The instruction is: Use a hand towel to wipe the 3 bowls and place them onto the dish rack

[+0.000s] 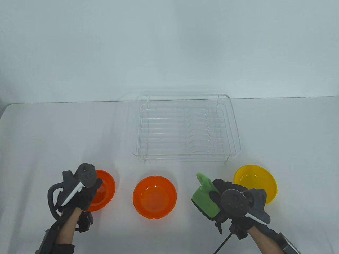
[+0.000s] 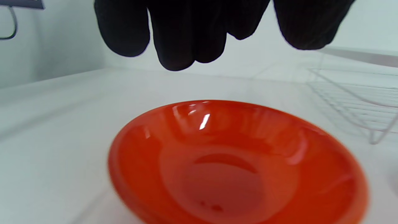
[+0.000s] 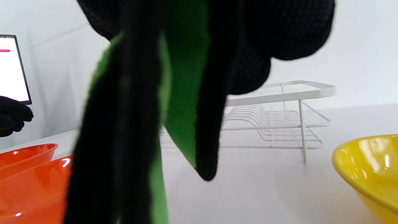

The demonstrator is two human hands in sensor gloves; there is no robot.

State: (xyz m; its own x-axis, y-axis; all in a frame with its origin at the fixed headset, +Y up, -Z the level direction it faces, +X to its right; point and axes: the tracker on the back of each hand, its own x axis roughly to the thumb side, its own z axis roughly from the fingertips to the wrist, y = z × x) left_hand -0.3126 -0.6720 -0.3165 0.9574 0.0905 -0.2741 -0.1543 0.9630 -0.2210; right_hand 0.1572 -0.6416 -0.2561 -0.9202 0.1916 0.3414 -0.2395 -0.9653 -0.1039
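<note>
Three bowls stand in a row near the table's front: an orange bowl (image 1: 107, 185) on the left, a second orange bowl (image 1: 155, 197) in the middle, and a yellow bowl (image 1: 255, 182) on the right. My left hand (image 1: 95, 186) hovers over the left orange bowl (image 2: 236, 165). Its fingers (image 2: 177, 37) hang loosely above the rim and hold nothing. My right hand (image 1: 218, 194) grips a green hand towel (image 1: 205, 198) with a black edge, between the middle bowl and the yellow one. In the right wrist view the towel (image 3: 183, 93) hangs down from the gloved fingers.
A white wire dish rack (image 1: 185, 127) with nothing in it stands behind the bowls, at the table's middle. Its near corner (image 3: 301, 124) is just beyond the yellow bowl (image 3: 370, 168). A lit screen (image 3: 12, 68) is off to the left.
</note>
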